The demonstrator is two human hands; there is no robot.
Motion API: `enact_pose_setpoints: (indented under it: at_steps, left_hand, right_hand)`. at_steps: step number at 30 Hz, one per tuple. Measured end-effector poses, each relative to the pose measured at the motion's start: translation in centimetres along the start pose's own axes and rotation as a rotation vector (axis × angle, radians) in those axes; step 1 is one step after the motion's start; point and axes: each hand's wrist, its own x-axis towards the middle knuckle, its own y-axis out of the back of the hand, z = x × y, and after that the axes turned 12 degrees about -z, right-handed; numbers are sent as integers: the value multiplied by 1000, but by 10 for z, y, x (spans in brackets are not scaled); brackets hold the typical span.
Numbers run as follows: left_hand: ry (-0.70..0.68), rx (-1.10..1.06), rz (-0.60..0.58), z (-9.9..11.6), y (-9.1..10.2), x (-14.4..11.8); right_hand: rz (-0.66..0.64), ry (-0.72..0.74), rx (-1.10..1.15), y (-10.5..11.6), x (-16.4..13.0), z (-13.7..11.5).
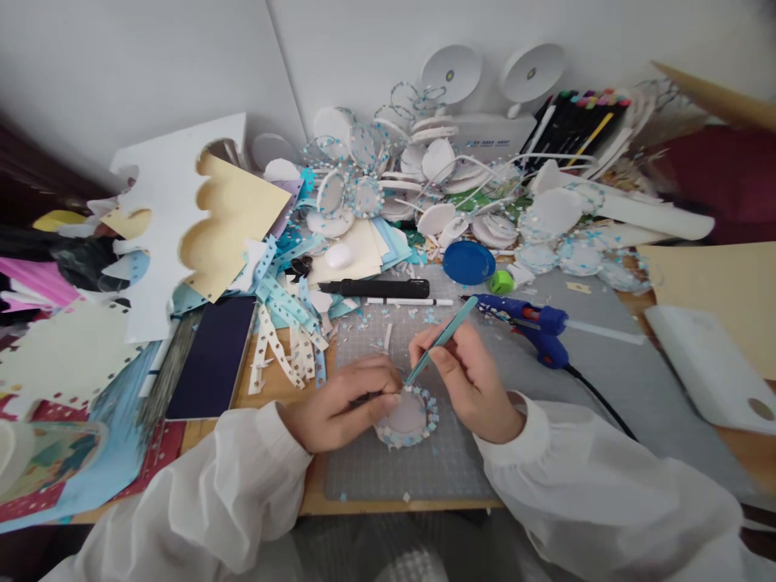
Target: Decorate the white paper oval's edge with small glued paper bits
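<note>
My right hand (464, 376) is closed around a pair of teal tweezers (447, 335), their tips pointing down at the top edge of a round white disc (403, 414). Small blue and white paper stars line the disc's rim. My left hand (348, 402) grips the disc at its upper left edge, thumb on top and the other fingers curled. Whether a star sits between the tweezer tips is too small to tell. Under both hands lies a grey cutting mat (357, 473).
A blue hot glue gun (533, 319) lies right of my hands, its cord trailing down. A black cutter (381, 288), a white pen (409, 301) and a blue lid (469, 263) lie beyond. Punched paper strips (284, 315) and a dark notebook (212, 360) are at left.
</note>
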Motion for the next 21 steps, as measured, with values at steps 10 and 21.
enact_pose_setpoints:
  at_steps: [10, 21]
  left_hand:
    - [5, 5, 4, -1, 0, -1]
    - [5, -29, 7, 0, 0, -2]
  right_hand:
    - [49, -89, 91, 2, 2, -1]
    - [-7, -150, 77, 1, 1, -3]
